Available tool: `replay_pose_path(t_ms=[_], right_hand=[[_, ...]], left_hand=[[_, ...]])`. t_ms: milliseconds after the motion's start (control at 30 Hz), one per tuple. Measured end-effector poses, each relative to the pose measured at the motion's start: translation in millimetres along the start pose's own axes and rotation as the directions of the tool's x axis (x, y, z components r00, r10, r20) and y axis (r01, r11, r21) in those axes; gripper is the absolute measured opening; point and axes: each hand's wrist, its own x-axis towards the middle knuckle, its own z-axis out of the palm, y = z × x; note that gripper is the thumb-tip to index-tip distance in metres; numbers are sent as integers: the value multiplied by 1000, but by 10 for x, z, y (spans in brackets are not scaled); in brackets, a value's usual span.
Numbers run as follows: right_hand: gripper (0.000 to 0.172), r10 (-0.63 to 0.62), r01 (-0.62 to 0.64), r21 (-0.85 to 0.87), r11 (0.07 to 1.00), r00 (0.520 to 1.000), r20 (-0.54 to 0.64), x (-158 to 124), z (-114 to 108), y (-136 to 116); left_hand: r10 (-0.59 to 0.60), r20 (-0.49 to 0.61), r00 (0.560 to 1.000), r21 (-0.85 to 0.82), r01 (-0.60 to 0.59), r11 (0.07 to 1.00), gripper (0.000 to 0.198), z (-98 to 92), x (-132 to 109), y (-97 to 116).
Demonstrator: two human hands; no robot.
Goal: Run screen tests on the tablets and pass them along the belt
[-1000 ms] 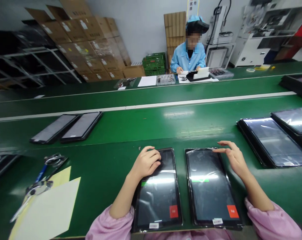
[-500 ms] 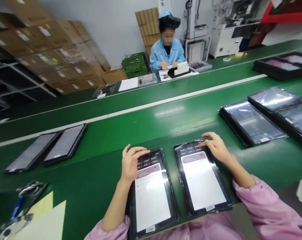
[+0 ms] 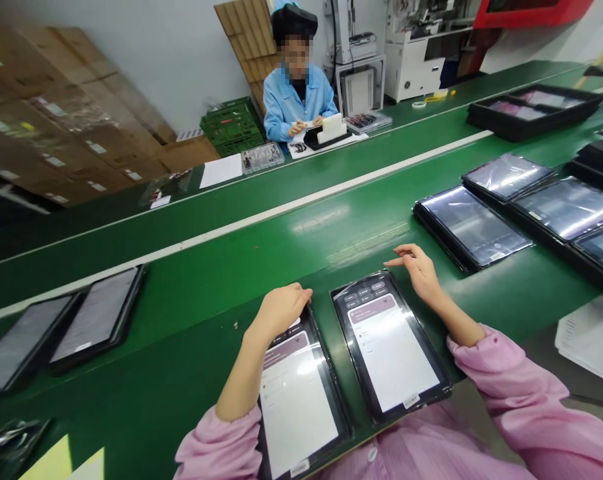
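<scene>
Two tablets with lit screens lie side by side at the near edge of the green bench. Over the top end of the left tablet (image 3: 301,393) is my left hand (image 3: 281,312), back upward. Its fingers bend down over the tablet's top edge and are mostly hidden, so their grip does not show. My right hand (image 3: 417,272) hovers just beyond the upper right corner of the right tablet (image 3: 394,353). Its fingers are loosely apart, the index stretched left, and it holds nothing. Both screens show dark tiles above a white panel.
More tablets (image 3: 474,227) lie in stacks at the right, with a black tray (image 3: 536,110) behind them. Two grey-screened tablets (image 3: 96,313) sit at the left, near yellow paper (image 3: 51,460). A person in blue (image 3: 301,100) works across the bench.
My left hand has turned and moved right across its tablet's top, its fingers bending down. My right hand has lifted off the right tablet's screen. The camera view has shifted right.
</scene>
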Motion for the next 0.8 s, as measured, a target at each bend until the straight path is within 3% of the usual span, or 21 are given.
replay_pose_path(t_ms=[133, 300, 433, 567, 667, 800], right_hand=[[63, 59, -59, -34, 998, 998, -20, -6, -1, 3], [61, 90, -85, -80, 993, 994, 59, -7, -1, 29], [46, 131, -114, -114, 987, 979, 159, -9, 8, 19], [35, 231, -196, -157, 968, 942, 243, -12, 41, 34], [35, 299, -266, -147, 953, 910, 286, 2, 70, 88], [34, 391, -431, 110, 896, 880, 270, 21, 116, 156]], left_hand=[[106, -21, 994, 99, -103, 990, 57, 38, 10, -5], [122, -108, 987, 22, -121, 992, 67, 18, -28, -71], [163, -147, 976, -35, -170, 985, 70, 6, -55, -105], [101, -65, 993, -12, -102, 995, 70, 5, -53, -36], [141, -21, 990, -44, -142, 989, 65, 22, -77, 61], [223, 58, 973, -120, -215, 969, 64, 116, -113, 157]])
